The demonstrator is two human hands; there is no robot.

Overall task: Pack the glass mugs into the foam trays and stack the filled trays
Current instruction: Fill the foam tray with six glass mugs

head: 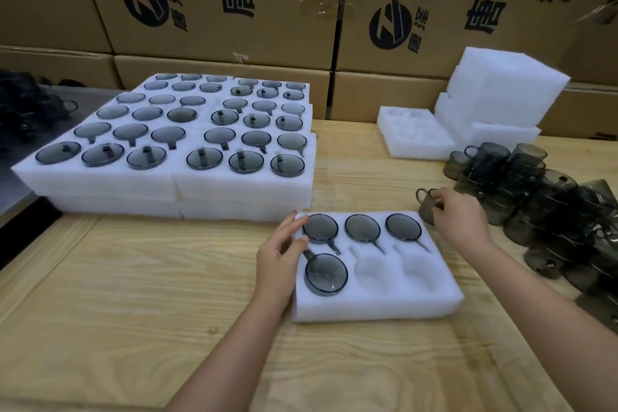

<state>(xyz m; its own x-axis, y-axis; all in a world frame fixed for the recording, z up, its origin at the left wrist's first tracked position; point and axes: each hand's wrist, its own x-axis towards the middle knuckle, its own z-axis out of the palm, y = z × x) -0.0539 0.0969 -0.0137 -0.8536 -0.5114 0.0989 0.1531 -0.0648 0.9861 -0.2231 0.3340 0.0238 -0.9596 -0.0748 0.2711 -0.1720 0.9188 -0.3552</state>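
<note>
A white foam tray (374,306) lies on the wooden table in front of me. Its back row holds three dark glass mugs, one of them at the left (320,227). A fourth mug (326,274) sits in the front left pocket; the two other front pockets (394,273) are bare. My left hand (282,252) rests on the tray's left edge, fingers relaxed beside the mugs. My right hand (459,221) grips a loose glass mug (426,207) standing on the table right of the tray.
Stacked filled foam trays (174,184) stand at the back left. A heap of loose dark mugs (541,204) covers the right of the table. An unfilled tray (414,134) and foam blocks (501,90) sit at the back right. Cardboard boxes (234,3) wall the far side.
</note>
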